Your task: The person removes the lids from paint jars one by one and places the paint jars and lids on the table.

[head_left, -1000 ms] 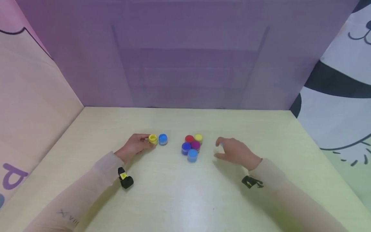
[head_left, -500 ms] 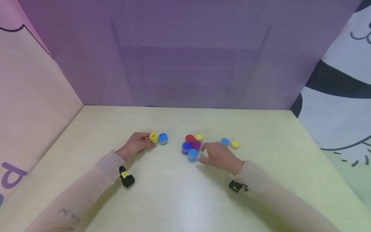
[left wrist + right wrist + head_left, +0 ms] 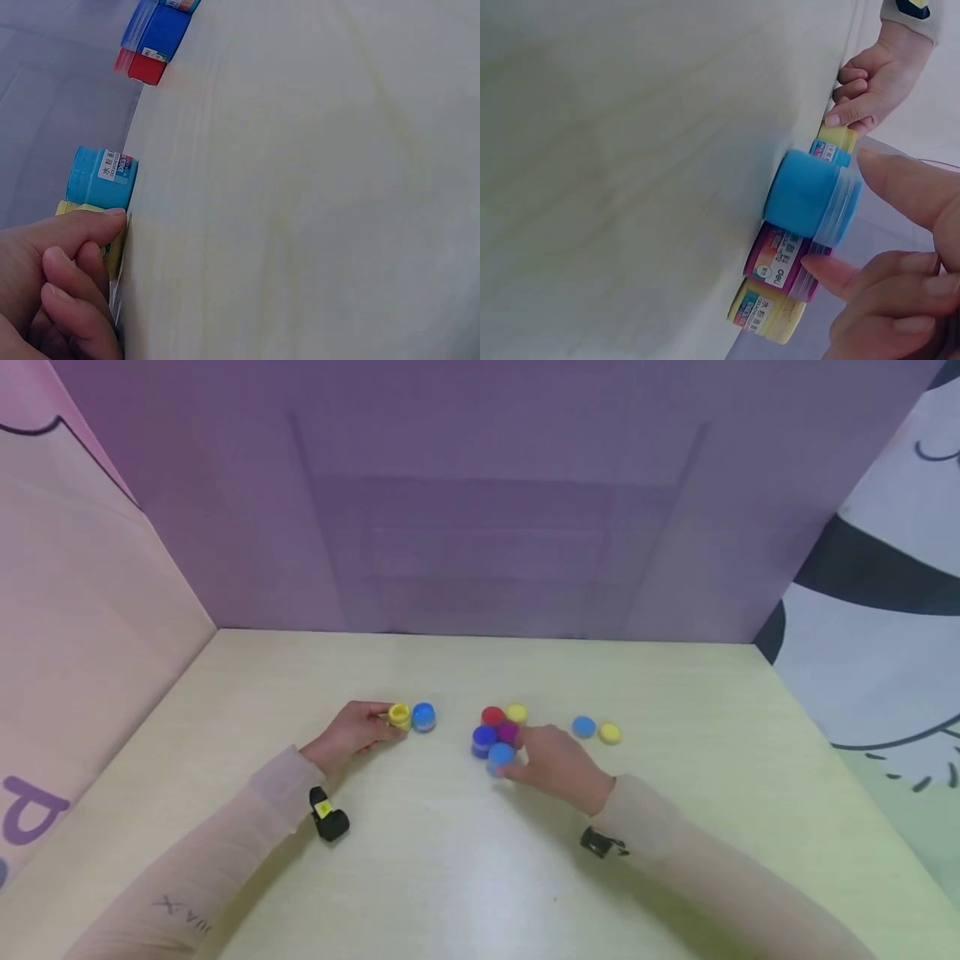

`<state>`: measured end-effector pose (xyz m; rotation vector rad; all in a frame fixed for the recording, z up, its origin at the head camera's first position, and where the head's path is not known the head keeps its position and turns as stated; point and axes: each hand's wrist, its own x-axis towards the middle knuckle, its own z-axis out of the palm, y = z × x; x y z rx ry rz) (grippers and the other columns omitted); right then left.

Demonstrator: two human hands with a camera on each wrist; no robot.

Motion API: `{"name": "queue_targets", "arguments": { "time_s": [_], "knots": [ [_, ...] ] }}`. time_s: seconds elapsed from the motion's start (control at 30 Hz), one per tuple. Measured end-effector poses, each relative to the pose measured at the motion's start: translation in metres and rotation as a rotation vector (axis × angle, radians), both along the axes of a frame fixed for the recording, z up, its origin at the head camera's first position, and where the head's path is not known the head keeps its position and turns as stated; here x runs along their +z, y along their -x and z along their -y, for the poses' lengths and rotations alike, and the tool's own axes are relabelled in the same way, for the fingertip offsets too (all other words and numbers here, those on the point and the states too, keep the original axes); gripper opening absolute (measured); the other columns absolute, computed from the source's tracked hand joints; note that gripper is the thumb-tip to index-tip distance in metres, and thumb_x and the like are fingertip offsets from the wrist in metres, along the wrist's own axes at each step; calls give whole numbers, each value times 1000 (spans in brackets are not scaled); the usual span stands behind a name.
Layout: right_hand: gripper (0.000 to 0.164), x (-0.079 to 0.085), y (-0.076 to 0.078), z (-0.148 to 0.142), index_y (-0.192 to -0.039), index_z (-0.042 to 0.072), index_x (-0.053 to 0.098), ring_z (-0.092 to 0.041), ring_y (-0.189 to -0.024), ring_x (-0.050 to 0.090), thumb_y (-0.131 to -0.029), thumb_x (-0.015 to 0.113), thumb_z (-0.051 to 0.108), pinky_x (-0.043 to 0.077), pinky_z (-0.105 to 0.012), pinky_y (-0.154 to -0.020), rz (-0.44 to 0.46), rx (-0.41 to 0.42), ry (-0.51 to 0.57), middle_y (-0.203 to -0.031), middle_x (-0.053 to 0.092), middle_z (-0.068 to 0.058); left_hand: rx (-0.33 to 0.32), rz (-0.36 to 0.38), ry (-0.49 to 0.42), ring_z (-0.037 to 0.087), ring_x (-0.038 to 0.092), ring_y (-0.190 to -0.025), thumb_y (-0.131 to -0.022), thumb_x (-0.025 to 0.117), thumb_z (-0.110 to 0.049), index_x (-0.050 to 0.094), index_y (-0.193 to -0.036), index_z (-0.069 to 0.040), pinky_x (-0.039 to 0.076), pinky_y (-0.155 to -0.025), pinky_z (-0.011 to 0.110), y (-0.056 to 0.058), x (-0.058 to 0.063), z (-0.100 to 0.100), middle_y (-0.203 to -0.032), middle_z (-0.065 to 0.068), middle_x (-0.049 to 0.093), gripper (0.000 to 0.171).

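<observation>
Fingers of the left hand (image 3: 352,732) pinch a lidless yellow jar (image 3: 402,721) just beside a blue jar (image 3: 423,717) on the counter (image 3: 435,852); those of the right hand (image 3: 561,765) stand parted around a light-blue jar (image 3: 498,758), whether touching it I cannot tell.

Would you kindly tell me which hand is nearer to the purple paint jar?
Right: the right hand is just right of the purple paint jar, while the left hand is well to its left, holding the open yellow jar.
</observation>
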<state>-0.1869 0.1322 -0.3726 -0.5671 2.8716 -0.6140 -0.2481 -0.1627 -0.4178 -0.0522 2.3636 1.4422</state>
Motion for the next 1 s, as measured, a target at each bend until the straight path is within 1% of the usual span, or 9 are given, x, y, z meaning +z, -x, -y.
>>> {"name": "queue_targets", "arguments": {
  "time_s": [0.17, 0.23, 0.33, 0.47, 0.6, 0.73, 0.83, 1.0],
  "knots": [
    [41, 1, -2, 4, -64, 11, 47, -8, -47, 28, -80, 73, 39, 23, -20, -44, -43, -6, -57, -50, 29, 6, -1, 3, -4, 9, 38, -55, -84, 71, -18, 51, -135, -11, 34, -50, 22, 0, 0, -1, -90, 0, 58, 56],
    [46, 1, -3, 6, -60, 12, 43, -9, -47, 27, -80, 73, 41, 22, -21, -44, -49, -18, -79, -50, 28, 5, -3, 1, 3, 9, 38, -55, -84, 71, -19, 50, -136, -11, 34, -50, 22, 0, 0, -1, -88, 0, 57, 56],
    [49, 1, -3, 9, -57, 13, 40, -9, -47, 28, -80, 72, 43, 22, -21, -44, -46, -45, -100, -49, 29, 5, -4, 1, 8, 9, 38, -54, -84, 71, -18, 50, -136, -11, 34, -49, 22, -1, 1, -2, -84, -1, 57, 57],
    [49, 1, -4, 12, -57, 13, 40, -9, -47, 29, -81, 71, 42, 22, -21, -43, -55, -65, -113, -50, 30, 5, -8, 3, 2, 10, 37, -54, -84, 71, -18, 50, -136, -11, 34, -50, 22, -3, 2, -2, -82, -2, 55, 57],
    [48, 2, -4, 13, -57, 13, 39, -9, -48, 29, -82, 71, 40, 21, -21, -43, -67, -68, -119, -50, 30, 5, -9, 5, -2, 10, 37, -54, -84, 71, -17, 49, -137, -11, 34, -51, 22, -3, 2, -3, -77, -3, 52, 58],
    [46, 2, -3, 12, -58, 13, 41, -10, -47, 30, -82, 71, 38, 22, -22, -44, -48, -74, -106, -50, 30, 5, -3, 8, 8, 10, 37, -53, -83, 71, -19, 49, -137, -13, 34, -51, 22, -3, 1, -2, -73, -3, 49, 59],
    [46, 1, -4, 11, -59, 13, 41, -10, -47, 30, -82, 71, 38, 22, -22, -44, -48, -67, -99, -50, 30, 5, 2, 6, 11, 10, 36, -52, -83, 72, -21, 50, -137, -15, 33, -49, 22, -4, 0, 0, -73, -5, 49, 58],
    [41, -1, -6, 10, -64, 12, 43, -10, -48, 29, -83, 70, 37, 22, -22, -43, -62, -46, -90, -52, 32, 4, -3, -4, 10, 9, 33, -47, -83, 72, -25, 49, -137, -15, 32, -46, 22, -8, 1, 7, -60, -8, 40, 59]
  ]
}}
